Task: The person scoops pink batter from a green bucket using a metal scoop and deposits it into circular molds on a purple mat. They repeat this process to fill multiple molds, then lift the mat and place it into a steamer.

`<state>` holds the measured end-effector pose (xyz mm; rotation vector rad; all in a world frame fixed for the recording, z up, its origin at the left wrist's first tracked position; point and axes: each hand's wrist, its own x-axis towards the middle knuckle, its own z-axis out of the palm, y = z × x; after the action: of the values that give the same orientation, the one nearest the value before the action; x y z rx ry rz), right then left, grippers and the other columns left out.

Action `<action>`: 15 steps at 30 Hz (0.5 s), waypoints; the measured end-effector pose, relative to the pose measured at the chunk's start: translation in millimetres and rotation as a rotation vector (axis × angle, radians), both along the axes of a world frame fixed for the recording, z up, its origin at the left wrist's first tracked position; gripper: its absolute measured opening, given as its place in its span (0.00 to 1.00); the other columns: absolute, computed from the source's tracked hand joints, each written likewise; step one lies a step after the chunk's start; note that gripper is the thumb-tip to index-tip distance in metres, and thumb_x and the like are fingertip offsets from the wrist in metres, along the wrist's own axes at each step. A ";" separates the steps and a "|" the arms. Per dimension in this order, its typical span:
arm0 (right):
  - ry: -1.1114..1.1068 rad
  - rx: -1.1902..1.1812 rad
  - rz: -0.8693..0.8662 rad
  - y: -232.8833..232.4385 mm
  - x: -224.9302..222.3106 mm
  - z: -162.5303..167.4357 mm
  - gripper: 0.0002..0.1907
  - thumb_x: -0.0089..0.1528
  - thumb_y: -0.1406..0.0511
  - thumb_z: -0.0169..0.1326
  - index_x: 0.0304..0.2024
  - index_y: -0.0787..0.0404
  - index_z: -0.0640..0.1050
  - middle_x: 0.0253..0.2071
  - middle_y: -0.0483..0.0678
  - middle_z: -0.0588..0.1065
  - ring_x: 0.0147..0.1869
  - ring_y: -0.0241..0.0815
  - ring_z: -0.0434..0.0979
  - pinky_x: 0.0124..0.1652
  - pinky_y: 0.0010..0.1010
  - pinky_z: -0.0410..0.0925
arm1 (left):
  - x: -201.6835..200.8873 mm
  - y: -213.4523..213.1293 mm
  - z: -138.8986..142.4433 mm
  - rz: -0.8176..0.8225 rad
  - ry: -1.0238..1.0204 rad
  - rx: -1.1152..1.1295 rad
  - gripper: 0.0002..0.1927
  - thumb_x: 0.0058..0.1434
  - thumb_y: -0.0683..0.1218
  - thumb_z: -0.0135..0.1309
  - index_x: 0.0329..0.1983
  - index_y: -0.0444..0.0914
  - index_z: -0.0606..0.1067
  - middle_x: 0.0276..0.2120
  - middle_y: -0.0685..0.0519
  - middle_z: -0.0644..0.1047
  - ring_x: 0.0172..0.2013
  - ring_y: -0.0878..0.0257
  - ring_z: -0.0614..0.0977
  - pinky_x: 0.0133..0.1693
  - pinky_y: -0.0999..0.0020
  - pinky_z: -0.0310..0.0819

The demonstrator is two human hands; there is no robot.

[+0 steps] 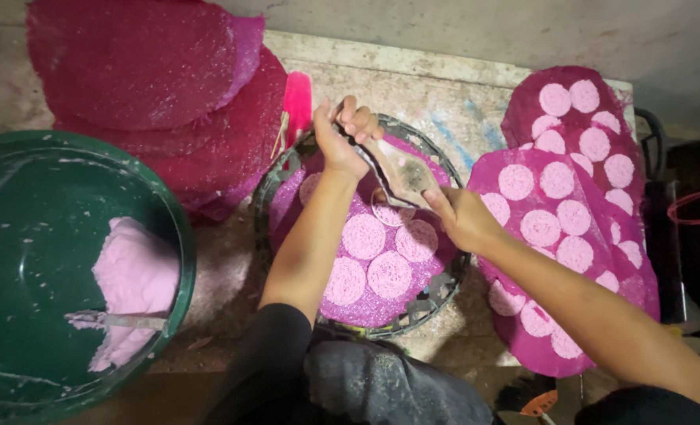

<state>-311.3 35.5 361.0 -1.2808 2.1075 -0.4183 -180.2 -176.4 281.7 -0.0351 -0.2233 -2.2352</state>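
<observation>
1. Small food-making workshop, prob. home-scale: rough stained concrete slab (pixel 444 86) as work surface.
2. Stacks of magenta mesh sheets (pixel 153 86) w/ pale pink discs (pixel 559 181) laid out in rows.
3. Big green tub (pixel 19 236) of pink dough (pixel 133 275) (spoon stuck in).

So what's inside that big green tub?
The big round green tub holds a lump of soft pale pink dough with a metal scraper resting on it. Splashes dot the walls; what lies beneath the dough is hidden.

Both the left hand (pixel 340 135) and right hand (pixel 459 214) grip a metal press (pixel 397 171) over a round tray (pixel 437 290) of pink discs (pixel 364 236).
</observation>
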 end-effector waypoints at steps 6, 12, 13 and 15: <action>-0.112 0.224 -0.072 12.0 -10.4 2.8 0.39 0.71 0.44 0.35 0.30 0.71 0.79 0.20 0.56 0.74 0.27 0.55 0.79 0.34 0.46 0.72 | -4.0 23.3 -7.6 -0.009 -0.110 0.197 0.20 0.64 0.60 0.39 0.20 0.47 0.60 0.15 0.61 0.58 0.19 0.66 0.60 0.30 0.65 0.61; 0.115 -0.002 0.030 11.5 -24.7 5.0 0.35 0.69 0.45 0.38 0.33 0.69 0.79 0.21 0.58 0.75 0.28 0.54 0.79 0.36 0.48 0.69 | -24.4 21.4 3.2 0.038 -0.087 0.260 0.20 0.64 0.59 0.37 0.19 0.47 0.60 0.15 0.60 0.58 0.18 0.65 0.61 0.27 0.64 0.59; 0.122 -0.027 0.031 10.6 -23.7 2.3 0.35 0.70 0.45 0.38 0.34 0.70 0.79 0.22 0.60 0.75 0.29 0.57 0.78 0.36 0.49 0.69 | -24.6 17.6 5.5 0.059 -0.093 0.228 0.20 0.63 0.59 0.36 0.19 0.47 0.60 0.14 0.60 0.58 0.17 0.64 0.61 0.26 0.63 0.60; 0.134 -0.085 0.033 9.7 -22.0 -3.0 0.35 0.71 0.46 0.38 0.34 0.70 0.79 0.25 0.64 0.74 0.31 0.63 0.76 0.37 0.50 0.68 | -22.9 13.0 10.6 0.026 -0.093 0.212 0.20 0.64 0.60 0.36 0.20 0.46 0.61 0.14 0.61 0.58 0.17 0.65 0.60 0.27 0.64 0.59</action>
<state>-333.3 45.2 358.0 -1.4268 2.1964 -0.4225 -203.1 -163.3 292.2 0.1848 -0.0358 -2.2248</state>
